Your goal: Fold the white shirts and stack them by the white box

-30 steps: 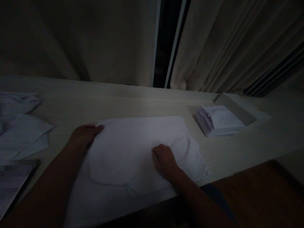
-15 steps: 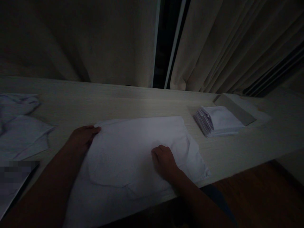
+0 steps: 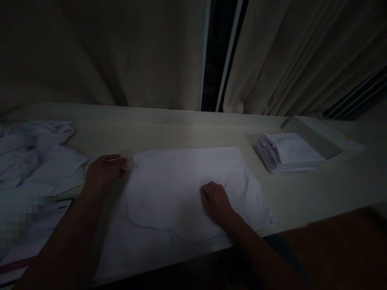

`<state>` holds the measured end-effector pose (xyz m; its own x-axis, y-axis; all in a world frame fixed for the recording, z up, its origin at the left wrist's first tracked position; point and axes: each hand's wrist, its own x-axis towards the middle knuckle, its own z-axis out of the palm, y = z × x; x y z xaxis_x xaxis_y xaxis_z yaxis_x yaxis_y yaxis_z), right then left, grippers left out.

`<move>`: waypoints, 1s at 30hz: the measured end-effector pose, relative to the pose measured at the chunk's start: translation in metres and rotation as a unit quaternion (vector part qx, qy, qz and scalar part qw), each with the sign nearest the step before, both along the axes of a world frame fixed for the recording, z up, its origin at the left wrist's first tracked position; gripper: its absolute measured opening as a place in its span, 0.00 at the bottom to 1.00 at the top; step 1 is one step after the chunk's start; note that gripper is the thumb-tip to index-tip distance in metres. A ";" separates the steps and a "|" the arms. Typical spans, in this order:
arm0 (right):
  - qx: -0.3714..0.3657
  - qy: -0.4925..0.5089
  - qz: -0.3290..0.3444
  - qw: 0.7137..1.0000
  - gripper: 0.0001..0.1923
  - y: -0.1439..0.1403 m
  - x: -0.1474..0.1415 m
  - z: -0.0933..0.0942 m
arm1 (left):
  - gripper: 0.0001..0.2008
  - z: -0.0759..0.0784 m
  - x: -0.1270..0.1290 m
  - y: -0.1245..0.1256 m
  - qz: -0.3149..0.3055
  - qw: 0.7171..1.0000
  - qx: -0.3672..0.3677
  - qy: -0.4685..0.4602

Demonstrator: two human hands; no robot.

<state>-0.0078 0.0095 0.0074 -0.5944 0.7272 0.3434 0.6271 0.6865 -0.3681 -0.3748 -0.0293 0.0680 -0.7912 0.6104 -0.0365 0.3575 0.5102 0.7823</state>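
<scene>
A big white cloth (image 3: 178, 173) lies flat on the pale table (image 3: 169, 135), right in front of the person. Its near side comes down to the table's front edge. The right hand (image 3: 214, 201) rests on the cloth, a bit right of its middle. Its fingers are curled in. It is dark here, so I can't tell if they pinch the cloth or just press on it. The left hand (image 3: 107, 171) is just beside the cloth's far left corner. Its fingers are a little bent, with a gap between them, and they don't seem to hold anything.

The cloth has a curvy line near its lower left and some bumps on the right side. To get it smooth, I think it is best to keep the right hand down so the cloth can't slide. The left hand could rub outward with a flat palm, slow and soft. A hard pull might make new wrinkles. The bumps on the right need a rub too.

A neat folded white stack (image 3: 298, 151) sits well off to the right. A messy white heap (image 3: 60, 165) lies on the left, near the left arm. Good to keep both out of the way.
</scene>
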 end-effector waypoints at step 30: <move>-0.010 -0.003 0.008 1.000 0.08 0.001 0.000 0.003 | 0.31 -0.003 0.010 -0.044 -0.116 0.984 -0.047 0.128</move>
